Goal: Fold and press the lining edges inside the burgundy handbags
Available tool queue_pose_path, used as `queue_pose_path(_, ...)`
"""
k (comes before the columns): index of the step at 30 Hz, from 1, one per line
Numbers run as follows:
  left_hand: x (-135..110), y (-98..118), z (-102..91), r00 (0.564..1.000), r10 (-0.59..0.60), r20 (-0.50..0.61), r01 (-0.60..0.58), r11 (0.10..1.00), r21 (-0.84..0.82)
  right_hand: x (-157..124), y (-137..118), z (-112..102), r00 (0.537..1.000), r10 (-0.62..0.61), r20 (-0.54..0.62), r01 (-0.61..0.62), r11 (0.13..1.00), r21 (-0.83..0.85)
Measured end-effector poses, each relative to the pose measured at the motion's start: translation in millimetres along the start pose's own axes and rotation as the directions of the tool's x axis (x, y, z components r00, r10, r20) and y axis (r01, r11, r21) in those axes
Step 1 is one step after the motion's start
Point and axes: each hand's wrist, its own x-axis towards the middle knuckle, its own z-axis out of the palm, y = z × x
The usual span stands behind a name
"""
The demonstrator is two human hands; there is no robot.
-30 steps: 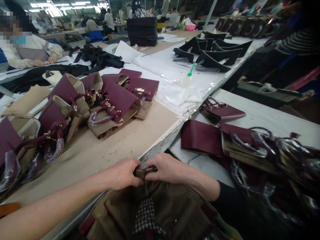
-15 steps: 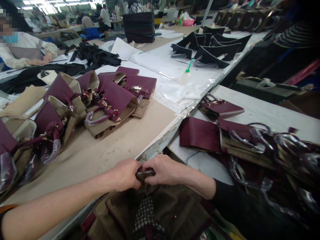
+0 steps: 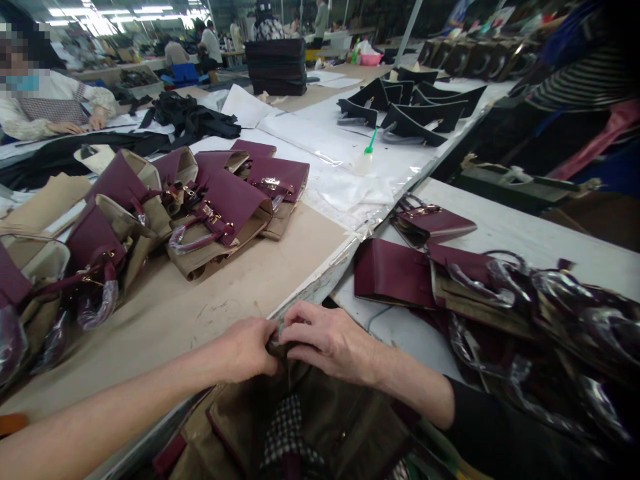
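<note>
Left hand: my left hand (image 3: pixel 250 350) is pinched, thumb against fingers, on the upper edge of the olive-brown bag (image 3: pixel 330 413).
Right hand: my right hand (image 3: pixel 330 343) is just beside it, at 3 o'clock of the left, fingers bent toward the same edge; fingertips partly hidden, so I cannot tell whether they grip the cloth.
Workpiece position: bag lies close to my body, at 6 o'clock from my hands, lower part cut off by the frame; burgundy trim visible at its sides.
Checked cloth: black-and-white checked piece (image 3: pixel 285 427) over the middle of the bag, 6 o'clock.
Burgundy bags, left group: several burgundy bags (image 3: pixel 235 203) from 9 to 11 o'clock, tilted against one another, brown lining showing, handles in clear plastic.
Surface, left: brown paper (image 3: pixel 300 240) beneath some of that group; white-covered tabletop (image 3: pixel 300 143) beyond.
Right pile: heaped burgundy bags (image 3: pixel 393 273) between 2 and 3 o'clock, with wrapped handles; a separate bag (image 3: pixel 440 225) lies near them at 2 o'clock.
Bottle: green-tipped bottle (image 3: pixel 365 162), upright, 1 o'clock.
Black panels: folded black pieces (image 3: pixel 423 113), 1 o'clock, beyond the bottle.
Stack: dark stack (image 3: pixel 276 67), 12 o'clock, far side.
Co-worker: seated person (image 3: pixel 50 107) at 10 o'clock, both hands on the work surface.
</note>
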Motion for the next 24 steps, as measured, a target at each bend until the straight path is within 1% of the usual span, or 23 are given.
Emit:
queue_pose_path(7,-4,-1,0.2,1.000,0.014,-0.024,-0.014,1.000,-0.023,0,0,3,0.999,-0.036,-0.007,0.036,0.996,-0.084)
queue_pose_path(12,-7,4,0.5,0.999,0.032,-0.020,-0.033,0.999,-0.042,-2,-2,7,0.998,-0.057,-0.032,0.052,0.990,-0.135)
queue_pose_path(17,-10,7,-0.9,0.999,0.025,-0.025,-0.026,0.999,-0.036,-2,-7,7,0.999,0.017,-0.032,-0.021,0.990,-0.143)
queue_pose_path(21,-10,4,-1.8,0.999,0.035,-0.018,-0.035,0.999,-0.036,-1,-13,3,0.997,0.079,0.020,-0.077,0.993,-0.095)
queue_pose_path(23,-10,4,-2.3,0.999,0.040,-0.019,-0.041,0.999,-0.028,2,-16,0,0.988,0.149,0.046,-0.147,0.988,-0.037)
queue_pose_path(24,-11,5,-2.6,0.999,0.045,-0.024,-0.046,0.999,-0.022,5,-18,-1,0.976,0.212,0.048,-0.212,0.977,-0.013)
